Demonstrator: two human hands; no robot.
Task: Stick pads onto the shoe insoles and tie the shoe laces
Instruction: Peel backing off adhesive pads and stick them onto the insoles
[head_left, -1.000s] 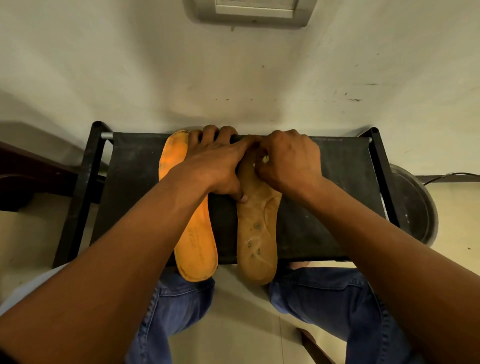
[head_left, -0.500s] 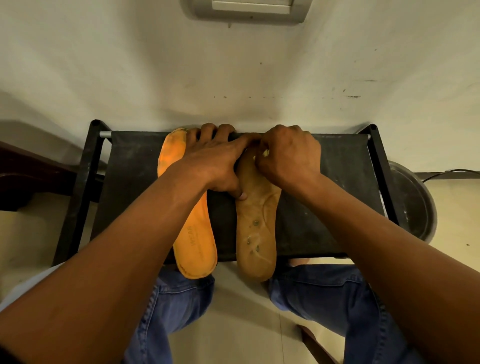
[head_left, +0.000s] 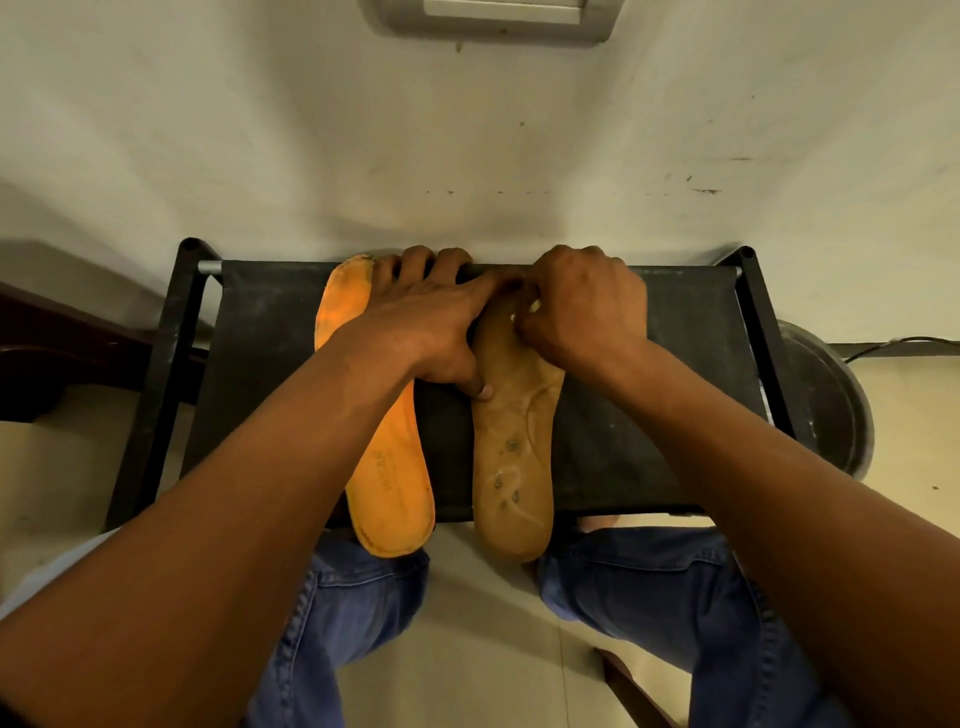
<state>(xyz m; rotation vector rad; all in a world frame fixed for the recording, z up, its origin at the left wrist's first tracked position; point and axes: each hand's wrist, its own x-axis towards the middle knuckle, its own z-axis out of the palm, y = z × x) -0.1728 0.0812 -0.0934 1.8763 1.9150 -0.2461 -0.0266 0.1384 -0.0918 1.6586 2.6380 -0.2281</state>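
Two insoles lie side by side on a black fabric stool (head_left: 649, 415). The orange insole (head_left: 392, 478) is on the left and the tan insole (head_left: 514, 457) on the right, heels hanging over the near edge. My left hand (head_left: 431, 327) lies flat across the toe ends with fingers spread, its thumb pressing the tan insole's left edge. My right hand (head_left: 582, 306) is curled over the tan insole's toe end and pinches something small and pale (head_left: 532, 307) there; I cannot make out what it is.
The stool stands against a white wall (head_left: 467, 156). A dark round bin (head_left: 826, 400) sits on the floor to the right, with a cable behind it. Dark furniture (head_left: 47, 358) is at the left. My jeans-clad knees (head_left: 639, 577) are under the stool's near edge.
Both hands stay at the tan insole's toe end. Only small finger movements show; the insoles have not shifted.
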